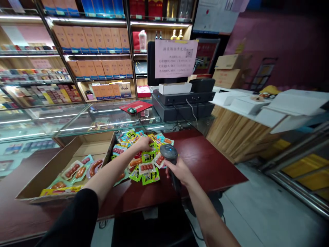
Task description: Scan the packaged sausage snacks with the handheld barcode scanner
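My right hand [181,169] is wrapped round the handle of a black barcode scanner [169,151], whose head points over the near right side of a snack pile. My left hand [144,143] reaches into that heap of small snack packets [147,167], with fingers bent down among green ones; whether it grips a packet is hidden. Several packets show little red sausages, others are bright green or yellow. Left of the pile, an open cardboard box [84,144] holds a few sausage packs [73,169] and a yellow packet [60,190]. My left forearm crosses the box's right side.
The dark red table [205,157] carries the pile and the box. Behind it stand a glass counter [77,120], a cash drawer [167,108] with cables, and a monitor [151,65] with a paper sign. White boxes [246,103] lie on the wooden counter at right.
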`<action>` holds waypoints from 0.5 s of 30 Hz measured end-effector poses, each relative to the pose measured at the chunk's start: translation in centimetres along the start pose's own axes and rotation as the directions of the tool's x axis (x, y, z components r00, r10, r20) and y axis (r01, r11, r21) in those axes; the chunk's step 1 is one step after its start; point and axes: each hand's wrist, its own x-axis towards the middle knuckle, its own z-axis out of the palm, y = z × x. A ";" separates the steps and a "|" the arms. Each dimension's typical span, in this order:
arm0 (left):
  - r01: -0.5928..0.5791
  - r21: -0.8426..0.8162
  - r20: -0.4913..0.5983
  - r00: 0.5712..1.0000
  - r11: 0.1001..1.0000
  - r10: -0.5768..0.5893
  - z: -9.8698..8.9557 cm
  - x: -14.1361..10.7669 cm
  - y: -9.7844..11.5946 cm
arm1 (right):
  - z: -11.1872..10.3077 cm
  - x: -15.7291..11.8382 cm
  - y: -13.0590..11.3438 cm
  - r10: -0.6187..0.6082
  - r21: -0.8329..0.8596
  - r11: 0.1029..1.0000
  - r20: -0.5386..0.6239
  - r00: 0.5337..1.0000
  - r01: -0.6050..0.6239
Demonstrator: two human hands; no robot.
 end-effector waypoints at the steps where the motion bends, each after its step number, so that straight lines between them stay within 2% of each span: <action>1: -0.046 0.020 -0.018 0.999 0.999 0.046 0.1 -0.5 -0.3 | 0.4 -0.2 0.3 -0.004 0.001 1.000 0.007 1.000 0.004; 4: -0.118 0.106 -0.071 0.989 0.987 0.126 0.3 -2.2 -0.8 | 1.3 -0.7 1.0 -0.042 -0.003 0.999 0.035 0.999 0.042; 7: -0.067 0.078 -0.117 0.990 0.995 0.076 0.4 -3.7 -0.9 | 2.0 -1.6 1.7 -0.100 -0.014 0.995 0.065 0.993 0.101; 10: -0.063 -0.085 -0.198 0.979 0.994 0.045 -0.1 -4.8 -0.7 | 2.3 -2.8 2.2 -0.111 -0.026 0.993 0.082 0.990 0.114; 12: -0.040 -0.235 -0.258 0.966 0.971 -0.023 -0.7 -5.3 -0.6 | 2.6 -3.7 2.4 -0.111 -0.047 0.992 0.093 0.989 0.116; 15: 0.019 -0.525 -0.273 0.943 0.851 -0.189 -1.4 -6.3 -0.6 | 2.9 -4.5 2.6 -0.111 -0.063 0.991 0.098 0.989 0.117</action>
